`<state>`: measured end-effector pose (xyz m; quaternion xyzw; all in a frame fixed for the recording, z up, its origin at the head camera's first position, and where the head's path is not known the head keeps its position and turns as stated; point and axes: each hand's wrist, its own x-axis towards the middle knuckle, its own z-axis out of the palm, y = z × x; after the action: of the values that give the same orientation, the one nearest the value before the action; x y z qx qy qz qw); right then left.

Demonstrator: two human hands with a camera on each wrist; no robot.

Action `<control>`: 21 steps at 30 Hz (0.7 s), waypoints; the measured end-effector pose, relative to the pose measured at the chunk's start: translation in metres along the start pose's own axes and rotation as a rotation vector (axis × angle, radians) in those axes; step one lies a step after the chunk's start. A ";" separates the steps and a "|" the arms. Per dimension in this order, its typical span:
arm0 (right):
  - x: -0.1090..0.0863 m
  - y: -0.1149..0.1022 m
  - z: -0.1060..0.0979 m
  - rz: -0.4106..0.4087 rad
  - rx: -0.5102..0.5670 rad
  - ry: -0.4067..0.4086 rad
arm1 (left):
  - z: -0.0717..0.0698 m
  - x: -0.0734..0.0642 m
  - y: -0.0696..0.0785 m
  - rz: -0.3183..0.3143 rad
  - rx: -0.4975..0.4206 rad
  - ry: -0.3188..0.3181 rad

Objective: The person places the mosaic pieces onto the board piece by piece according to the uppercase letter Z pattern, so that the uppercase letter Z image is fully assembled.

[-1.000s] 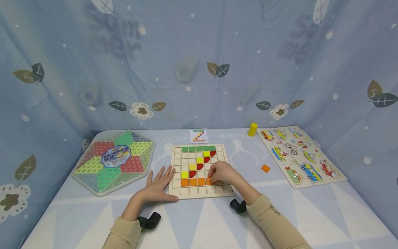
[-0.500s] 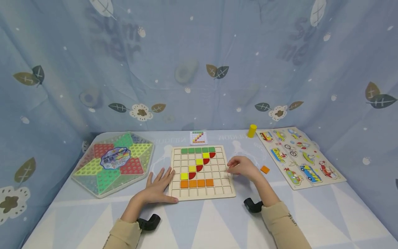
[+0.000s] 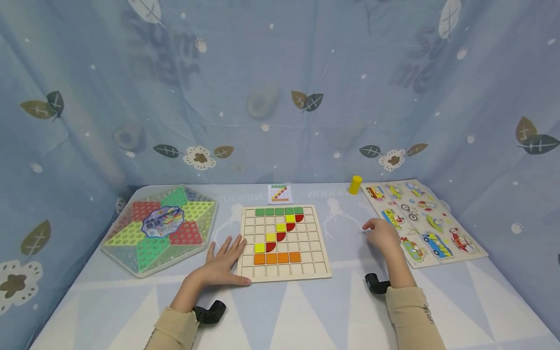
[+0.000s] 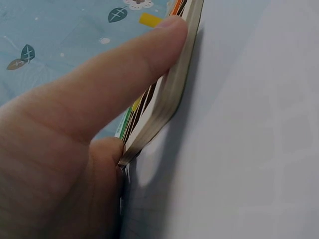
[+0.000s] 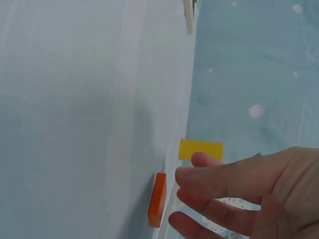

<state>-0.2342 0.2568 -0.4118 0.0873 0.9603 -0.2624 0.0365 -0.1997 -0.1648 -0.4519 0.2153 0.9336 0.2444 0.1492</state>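
The pale wooden grid board lies mid-table with green, yellow and orange square tiles and red quarter-round tiles in its cells. Against its left edge and near corner rests my left hand, fingers spread; the left wrist view shows the thumb on the board's rim. To the right of the board, my right hand hovers above a loose orange tile. Its loosely bent fingers are apart from that tile and hold nothing. In the head view the hand hides the tile.
A small pattern card lies behind the board. At the back right stands a yellow cylinder, beside a wooden vehicle puzzle. A hexagonal Chinese checkers box occupies the left side. Fabric hangs behind the table.
My right hand has left the last orange tile in the bottom row of the board and moved right, over the loose orange tile. The left hand stays put.
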 end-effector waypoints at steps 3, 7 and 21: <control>0.002 0.005 0.002 0.009 -0.008 0.005 | 0.000 0.000 -0.001 -0.001 0.005 0.003; 0.004 0.010 0.004 0.027 0.008 0.014 | 0.001 0.001 -0.002 0.004 0.005 0.006; 0.010 -0.006 0.006 0.048 0.392 -0.150 | 0.000 0.000 0.000 0.004 -0.001 0.012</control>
<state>-0.2455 0.2497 -0.4154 0.0959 0.8832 -0.4488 0.0965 -0.1995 -0.1651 -0.4519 0.2160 0.9339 0.2462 0.1433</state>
